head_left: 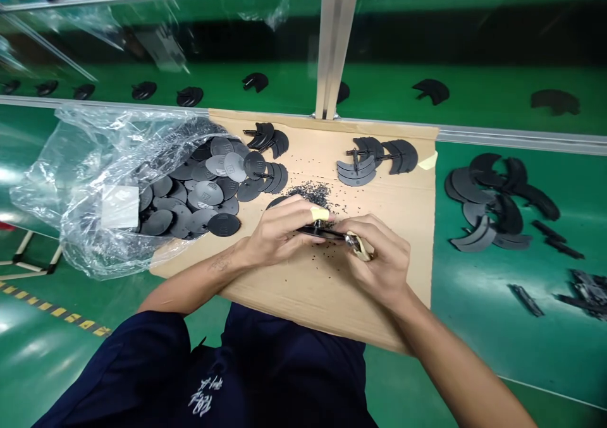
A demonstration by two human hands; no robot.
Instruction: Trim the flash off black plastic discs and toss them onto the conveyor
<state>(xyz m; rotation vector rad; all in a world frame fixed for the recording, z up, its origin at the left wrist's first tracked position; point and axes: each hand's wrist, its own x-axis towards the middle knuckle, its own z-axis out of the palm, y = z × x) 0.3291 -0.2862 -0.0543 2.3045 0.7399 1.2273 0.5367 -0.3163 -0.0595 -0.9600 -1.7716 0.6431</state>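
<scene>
Near the middle of the matte cardboard sheet [303, 289], the left hand [279, 232], one fingertip taped yellow, pinches a thin flat black plastic part [317, 231]. The right hand [384, 260] grips a tan-handled tool [361, 246] against it. Gritty black shavings [313, 193] lie just beyond.

A factory assembly line: a green conveyor belt [474, 93] across the top of the frame carries spaced black plastic parts [431, 90], and a clear bag of black discs [199, 194] lies at left on the green counter [497, 327], beside a cardboard sheet [303, 289].

bench: green bench [474, 346] | on it: cardboard sheet [303, 295] | plastic bag [90, 162] | loose black parts [493, 203]
</scene>
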